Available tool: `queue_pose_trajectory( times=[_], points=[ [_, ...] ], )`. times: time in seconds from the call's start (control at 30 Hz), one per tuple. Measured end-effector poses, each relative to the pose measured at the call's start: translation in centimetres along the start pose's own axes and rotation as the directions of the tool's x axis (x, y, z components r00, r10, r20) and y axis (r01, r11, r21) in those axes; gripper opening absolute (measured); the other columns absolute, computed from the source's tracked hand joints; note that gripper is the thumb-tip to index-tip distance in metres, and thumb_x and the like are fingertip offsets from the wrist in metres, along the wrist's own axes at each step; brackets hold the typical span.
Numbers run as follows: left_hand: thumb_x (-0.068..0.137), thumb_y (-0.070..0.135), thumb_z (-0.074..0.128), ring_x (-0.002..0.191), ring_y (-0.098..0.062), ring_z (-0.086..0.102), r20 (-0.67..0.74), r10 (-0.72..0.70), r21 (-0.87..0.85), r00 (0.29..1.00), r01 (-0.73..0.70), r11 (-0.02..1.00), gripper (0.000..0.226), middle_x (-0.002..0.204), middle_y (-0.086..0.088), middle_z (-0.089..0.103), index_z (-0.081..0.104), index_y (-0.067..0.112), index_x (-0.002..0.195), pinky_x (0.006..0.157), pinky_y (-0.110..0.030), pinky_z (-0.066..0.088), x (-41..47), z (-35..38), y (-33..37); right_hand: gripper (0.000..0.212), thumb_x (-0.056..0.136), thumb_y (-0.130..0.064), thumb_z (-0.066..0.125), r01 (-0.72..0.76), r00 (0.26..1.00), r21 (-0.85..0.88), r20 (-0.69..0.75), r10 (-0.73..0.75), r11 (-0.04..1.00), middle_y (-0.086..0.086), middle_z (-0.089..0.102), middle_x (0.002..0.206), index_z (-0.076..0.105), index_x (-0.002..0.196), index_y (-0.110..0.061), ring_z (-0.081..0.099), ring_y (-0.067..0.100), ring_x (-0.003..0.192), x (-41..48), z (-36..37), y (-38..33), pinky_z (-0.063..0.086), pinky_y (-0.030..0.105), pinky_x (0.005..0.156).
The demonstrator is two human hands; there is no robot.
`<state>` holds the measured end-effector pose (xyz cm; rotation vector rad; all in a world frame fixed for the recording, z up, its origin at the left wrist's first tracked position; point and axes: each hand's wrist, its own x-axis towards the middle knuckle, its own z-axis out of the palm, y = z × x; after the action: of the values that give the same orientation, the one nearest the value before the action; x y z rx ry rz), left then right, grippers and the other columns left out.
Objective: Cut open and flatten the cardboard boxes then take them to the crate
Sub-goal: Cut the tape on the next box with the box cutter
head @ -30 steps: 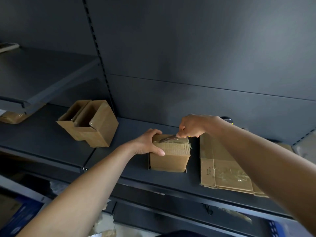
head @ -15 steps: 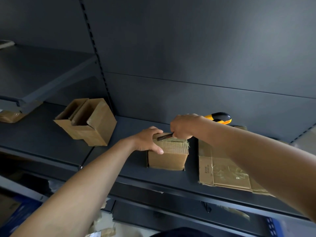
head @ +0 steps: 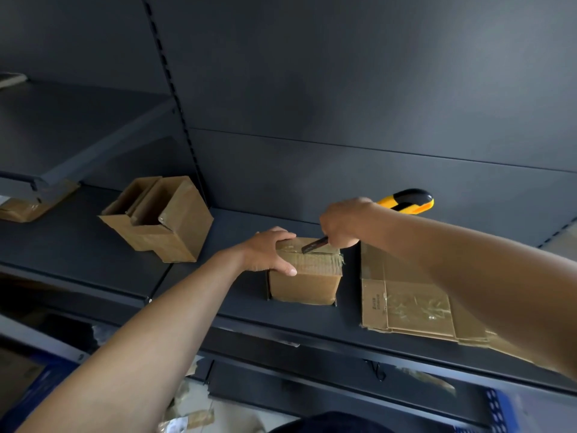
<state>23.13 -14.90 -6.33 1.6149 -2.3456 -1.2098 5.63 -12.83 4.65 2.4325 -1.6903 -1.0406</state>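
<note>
head: my left hand (head: 265, 252) grips one taped box (head: 304, 284), right hand (head: 340, 225) one utility knife (head: 406, 203) at its top edge; one flattened box (head: 406, 304) beside.

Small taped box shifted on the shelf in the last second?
No. The box keeps the same gap to the flattened cardboard and the shelf edge, left hand on it.

Brown card on dark grey steel, with one flash of yellow.

The shelf (head: 93, 245) and its back panel (head: 343, 89) are flat dark grey. The taped box (head: 304, 285), the open box (head: 175, 232) to the left and the flattened cardboard (head: 415, 307) on the right are plain brown, streaked with glossy clear tape. The knife (head: 406, 201) is yellow and black. At near right sits blue plastic (head: 499, 407) dotted with holes.
</note>
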Motion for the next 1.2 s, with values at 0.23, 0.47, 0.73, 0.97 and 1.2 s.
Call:
queue_pose_trajectory(
  times=[0.23,0.47,0.73,0.97,1.2],
  points=[
    [0.068,0.042,0.077,0.136,-0.018,0.028,0.004,0.008,0.018,1.0,-0.008,1.0,0.093,0.142,0.017,0.028,0.03,0.025,0.147,0.112,-0.043,0.029,0.2,0.1,0.7,0.004,0.094,-0.018,0.051,-0.012,0.994,-0.036,-0.107,0.008,0.999,-0.004,0.05,0.078,0.054,0.092,-0.019,0.053,0.018,0.076,-0.6,0.2,-0.5,0.036,0.027,0.051],
    [0.069,0.042,0.076,0.137,-0.015,0.026,0.018,0.006,-0.01,1.0,-0.006,1.0,0.092,0.144,0.021,0.025,0.03,0.029,0.147,0.113,-0.042,0.027,0.1,0.2,0.8,0.004,0.095,-0.016,0.051,-0.03,0.98,-0.105,-0.196,0.009,0.994,-0.003,0.045,0.073,0.053,0.091,-0.017,0.049,0.017,0.067,-1.2,-0.1,-1.4,0.035,0.027,0.05],
    [0.064,0.047,0.073,0.141,-0.022,0.02,0.023,-0.004,-0.012,1.0,0.005,1.0,0.095,0.145,0.018,0.026,0.029,0.032,0.147,0.113,-0.047,0.025,-0.1,0.3,0.6,0.02,0.096,-0.02,0.047,-0.023,0.985,0.016,-0.172,0.026,1.0,-0.002,0.051,0.089,0.061,0.111,-0.019,0.053,0.022,0.08,-1.1,0.7,-0.2,0.038,0.03,0.056],
    [0.071,0.041,0.075,0.143,-0.022,0.017,0.01,-0.009,-0.018,1.0,0.009,1.0,0.09,0.148,0.018,0.023,0.028,0.032,0.147,0.115,-0.047,0.024,0.0,0.3,0.8,0.024,0.096,-0.02,0.045,-0.029,0.976,0.075,-0.213,0.044,0.997,-0.001,0.054,0.094,0.061,0.114,-0.02,0.055,0.023,0.082,-0.7,1.0,0.0,0.04,0.03,0.057],
    [0.072,0.042,0.074,0.14,-0.02,0.022,0.002,-0.015,0.012,1.0,0.015,1.0,0.089,0.147,0.018,0.024,0.028,0.031,0.147,0.113,-0.045,0.028,0.0,0.4,0.8,0.025,0.097,-0.015,0.043,0.004,0.981,0.051,-0.192,0.006,0.999,0.0,0.048,0.091,0.06,0.115,-0.017,0.05,0.023,0.08,0.0,1.7,-0.9,0.041,0.032,0.063]
  ],
)
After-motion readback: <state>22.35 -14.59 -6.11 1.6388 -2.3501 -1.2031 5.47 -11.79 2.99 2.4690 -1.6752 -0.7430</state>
